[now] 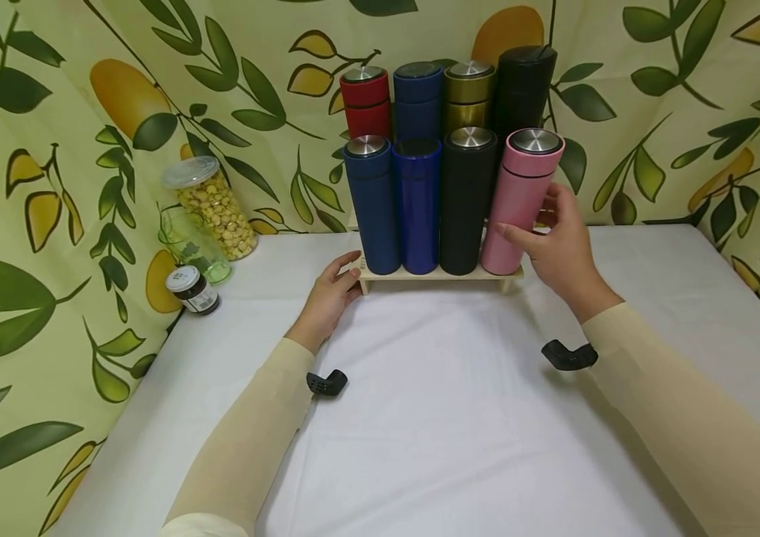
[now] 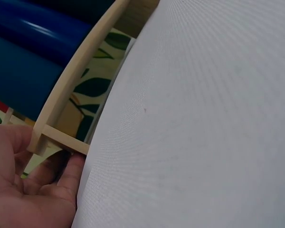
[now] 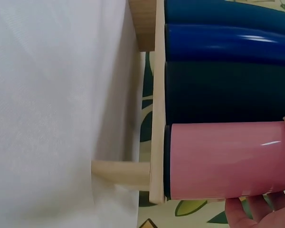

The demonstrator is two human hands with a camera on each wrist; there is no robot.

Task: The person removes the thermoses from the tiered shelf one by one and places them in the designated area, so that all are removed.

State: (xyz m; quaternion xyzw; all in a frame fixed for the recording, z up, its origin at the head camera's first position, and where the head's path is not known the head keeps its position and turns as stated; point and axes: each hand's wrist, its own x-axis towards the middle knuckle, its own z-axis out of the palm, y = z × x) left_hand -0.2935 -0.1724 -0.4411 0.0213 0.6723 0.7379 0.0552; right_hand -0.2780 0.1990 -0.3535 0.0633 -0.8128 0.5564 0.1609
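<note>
My right hand (image 1: 561,242) grips a pink thermos bottle (image 1: 520,201), thumb in front and fingers round its far right side. The bottle leans slightly right, its base at the right end of the wooden rack (image 1: 443,276). My left hand (image 1: 333,294) holds the rack's left front corner; in the left wrist view the thumb is at the board end and the fingers (image 2: 71,178) are by the leg. Beside the pink bottle stand a black bottle (image 1: 468,205), a shiny blue bottle (image 1: 418,209) and a matte blue bottle (image 1: 374,209).
Behind stand a red bottle (image 1: 366,104), a dark blue bottle (image 1: 418,97), a gold bottle (image 1: 469,97) and another black bottle (image 1: 523,89). At the left are a snack jar (image 1: 218,212), a green glass (image 1: 195,242) and a small dark jar (image 1: 195,291). Patterned cloth hangs behind the white table (image 1: 447,418).
</note>
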